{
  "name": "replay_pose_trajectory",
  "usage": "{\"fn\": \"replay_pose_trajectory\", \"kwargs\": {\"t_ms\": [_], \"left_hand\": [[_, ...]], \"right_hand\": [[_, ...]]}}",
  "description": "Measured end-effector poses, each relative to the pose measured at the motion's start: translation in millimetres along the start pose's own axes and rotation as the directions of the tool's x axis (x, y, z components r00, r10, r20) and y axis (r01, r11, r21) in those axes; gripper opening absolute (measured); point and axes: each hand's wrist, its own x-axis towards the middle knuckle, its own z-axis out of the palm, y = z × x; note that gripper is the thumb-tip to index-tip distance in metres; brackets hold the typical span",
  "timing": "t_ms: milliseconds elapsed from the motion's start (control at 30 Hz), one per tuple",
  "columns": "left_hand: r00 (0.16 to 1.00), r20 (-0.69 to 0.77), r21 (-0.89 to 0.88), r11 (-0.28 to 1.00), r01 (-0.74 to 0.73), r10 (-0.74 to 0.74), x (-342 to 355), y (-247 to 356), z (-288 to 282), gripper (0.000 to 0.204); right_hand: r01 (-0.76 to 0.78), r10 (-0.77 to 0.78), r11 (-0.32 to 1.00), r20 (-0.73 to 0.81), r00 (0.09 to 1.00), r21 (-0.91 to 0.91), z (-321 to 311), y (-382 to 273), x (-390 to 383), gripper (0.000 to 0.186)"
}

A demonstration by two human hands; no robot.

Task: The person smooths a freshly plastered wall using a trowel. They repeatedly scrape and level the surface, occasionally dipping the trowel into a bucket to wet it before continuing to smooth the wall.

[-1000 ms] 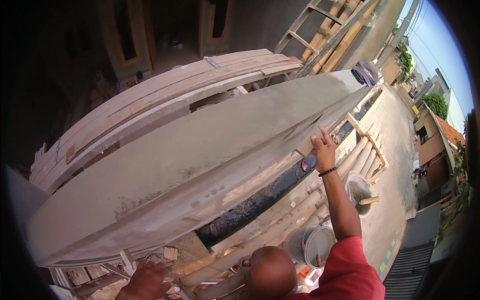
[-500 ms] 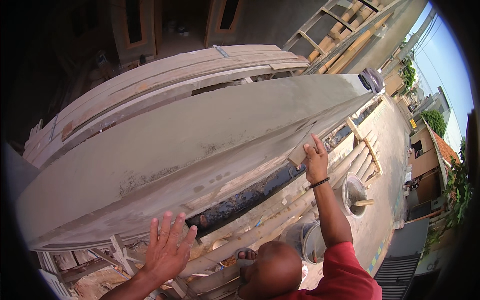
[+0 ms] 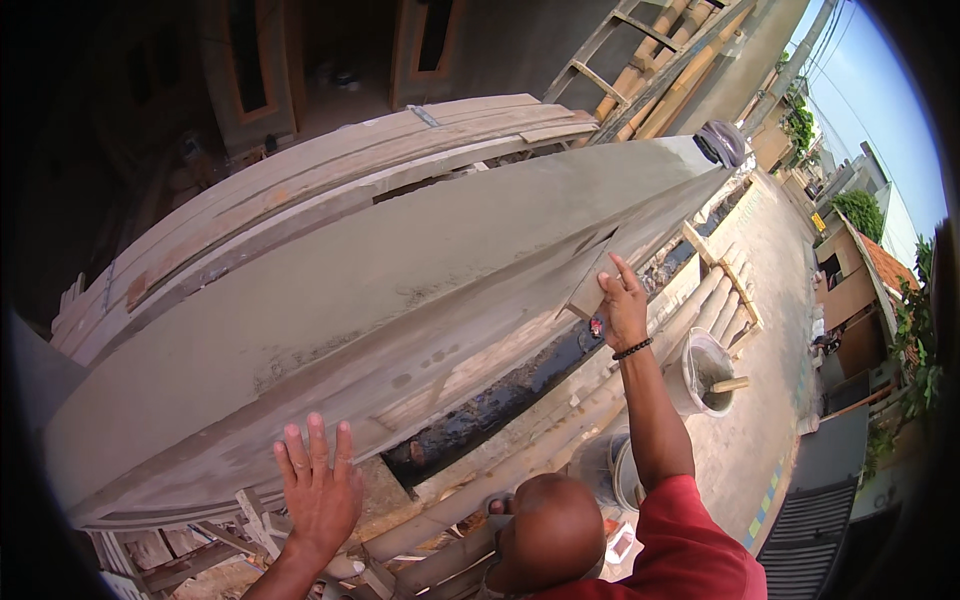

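A long grey plastered wall (image 3: pixel 480 225) runs across the view from lower left to upper right, with a rough strip along its upper face. Against its lower, street-side face, my right hand (image 3: pixel 623 308) grips a flat board-like plastering float (image 3: pixel 587 290). The fingers partly wrap it, with the index finger stretched out along it. A beaded bracelet circles that wrist, below a red sleeve. My left hand (image 3: pixel 322 497) is empty, its fingers spread over the wall's lower edge. Whether its fingertips touch the wall, I cannot tell.
Below the wall runs a dark wet ditch (image 3: pixel 480 425), with bamboo poles (image 3: pixel 520 495) alongside. A bucket of grey mix (image 3: pixel 705 372) with a wooden handle stands at right, near another bucket (image 3: pixel 625 470). Planks (image 3: pixel 330 160) lie behind the wall; a dark bundle (image 3: pixel 722 145) tops its far end.
The whole view has shifted slightly. My left hand has moved left, away from the ditch's near end. My right hand keeps hold of the float at the wall's lower face.
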Motion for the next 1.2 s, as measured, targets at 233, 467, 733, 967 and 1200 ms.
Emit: {"fn": "replay_pose_trajectory", "kwargs": {"t_ms": [233, 467, 733, 967, 1200], "left_hand": [[0.999, -0.05, 0.041, 0.999, -0.004, 0.006, 4.9, -1.9, 0.1, 0.095], [0.999, -0.028, 0.089, 0.995, 0.045, -0.043, 10.6, -2.2, -4.6, 0.094], [0.998, 0.054, 0.148, 0.989, 0.017, -0.026, 6.6, -7.9, -7.5, 0.094], [0.996, 0.069, 0.249, 0.966, -0.073, 0.058, 0.2, -22.6, -5.8, 0.095], [0.988, 0.09, 0.237, 0.961, -0.142, 0.124, 2.5, -30.7, -15.1, 0.091]], "right_hand": [[0.095, -0.024, 0.942, -0.219, 0.975, 0.322, -118.3, -28.2, 53.0, 0.05], [0.311, -0.272, 0.948, -0.325, 0.906, 0.072, -127.9, -86.4, 153.6, 0.061], [0.126, -0.064, 0.975, -0.314, 0.947, 0.181, -127.0, -46.0, 207.3, 0.064], [0.268, -0.212, 0.92, -0.21, 0.954, 0.285, -41.2, -9.5, 8.2, 0.059], [0.533, -0.547, 0.833, -0.085, 0.833, -0.147, 63.4, -65.6, -59.3, 0.059]]}}
